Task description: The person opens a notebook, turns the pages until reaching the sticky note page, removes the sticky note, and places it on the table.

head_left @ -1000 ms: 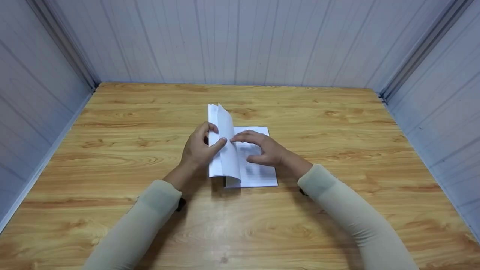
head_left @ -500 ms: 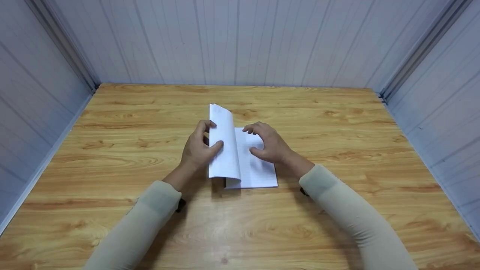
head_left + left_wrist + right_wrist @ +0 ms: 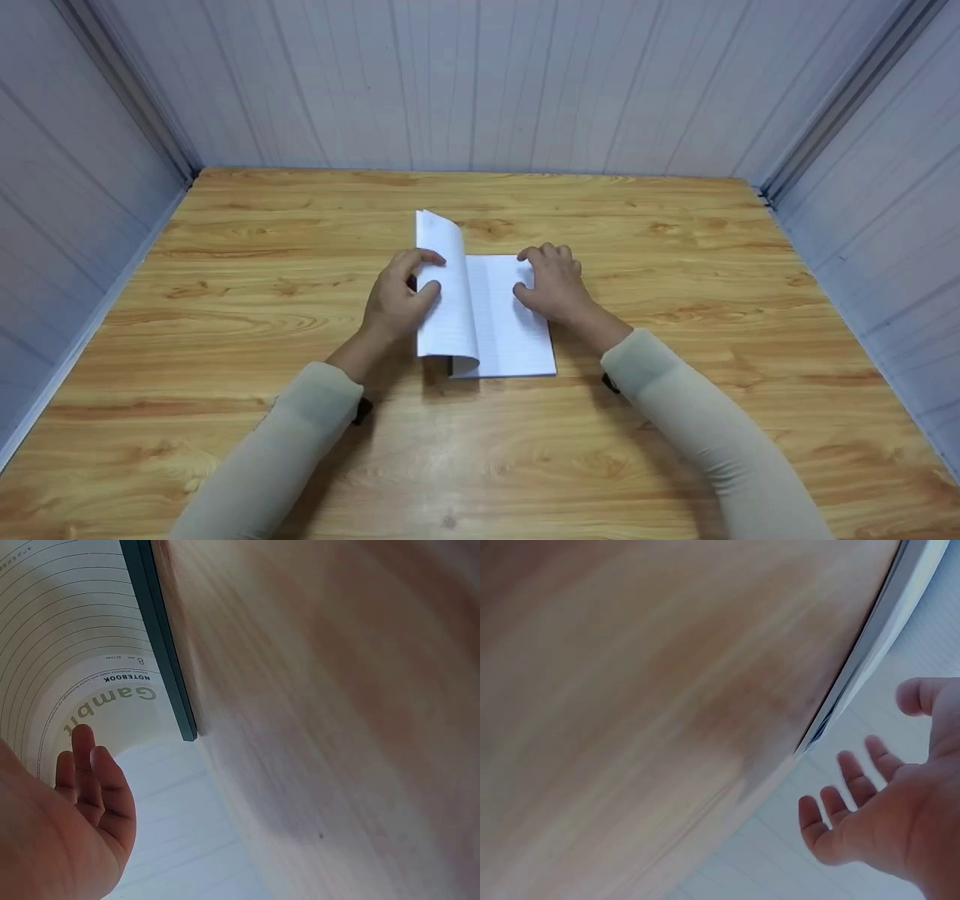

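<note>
In the head view, the notebook (image 3: 514, 345) lies open on the wooden table (image 3: 225, 315) at the middle of the frame, its left-hand leaves (image 3: 450, 322) raised and curving upright. The person's left hand (image 3: 394, 296), just left of centre, grips those leaves at their outer edge, thumb and forefinger showing on the near face, somewhat apart. The right hand (image 3: 556, 286), right of centre, is half spread over the upper right of the flat page (image 3: 499, 300), fingers bent, pinching nothing; I can't tell whether its fingertips touch the paper.

In the left wrist view, fingers curve up at lower left before a printed face marked "Gambit"; a dark green edge (image 3: 161, 645) slants down at top centre.

In the right wrist view, the right hand sits at lower right, its fingers bent and parted, beside the notebook's pale edge.
</note>
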A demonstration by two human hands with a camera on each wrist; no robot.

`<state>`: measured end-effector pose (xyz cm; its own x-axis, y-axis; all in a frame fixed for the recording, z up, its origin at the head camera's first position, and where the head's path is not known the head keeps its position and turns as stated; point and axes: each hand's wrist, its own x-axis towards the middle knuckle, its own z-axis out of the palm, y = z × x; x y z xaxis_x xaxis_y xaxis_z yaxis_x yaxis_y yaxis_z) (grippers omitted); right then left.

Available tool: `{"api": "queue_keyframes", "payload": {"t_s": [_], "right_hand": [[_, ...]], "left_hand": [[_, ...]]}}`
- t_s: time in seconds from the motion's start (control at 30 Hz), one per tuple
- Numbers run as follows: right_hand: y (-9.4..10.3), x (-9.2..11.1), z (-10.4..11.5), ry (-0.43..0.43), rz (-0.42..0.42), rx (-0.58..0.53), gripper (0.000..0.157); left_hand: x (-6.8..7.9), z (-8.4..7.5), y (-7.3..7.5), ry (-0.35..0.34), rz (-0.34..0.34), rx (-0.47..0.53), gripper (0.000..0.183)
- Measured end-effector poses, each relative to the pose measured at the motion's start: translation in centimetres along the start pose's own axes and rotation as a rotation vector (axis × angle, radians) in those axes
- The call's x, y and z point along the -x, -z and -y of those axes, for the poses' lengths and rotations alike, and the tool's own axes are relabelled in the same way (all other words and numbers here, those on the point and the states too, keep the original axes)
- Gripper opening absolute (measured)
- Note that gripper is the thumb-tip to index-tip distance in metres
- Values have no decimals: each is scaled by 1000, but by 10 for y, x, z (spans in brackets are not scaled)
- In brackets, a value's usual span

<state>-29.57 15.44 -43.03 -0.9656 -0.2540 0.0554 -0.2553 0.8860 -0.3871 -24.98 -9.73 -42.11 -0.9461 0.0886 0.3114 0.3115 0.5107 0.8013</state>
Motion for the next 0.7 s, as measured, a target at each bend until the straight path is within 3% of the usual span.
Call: {"api": "queue_keyframes", "payload": {"t_s": [0.4, 0.7], "right_hand": [[-2, -1, -2, -112, 180, 163, 80], [-3, 0, -2, -140, 223, 204, 85]], "left_hand": [[0, 2, -1, 3, 3, 6, 30], [0, 0, 0, 13, 6, 17, 30]]}}
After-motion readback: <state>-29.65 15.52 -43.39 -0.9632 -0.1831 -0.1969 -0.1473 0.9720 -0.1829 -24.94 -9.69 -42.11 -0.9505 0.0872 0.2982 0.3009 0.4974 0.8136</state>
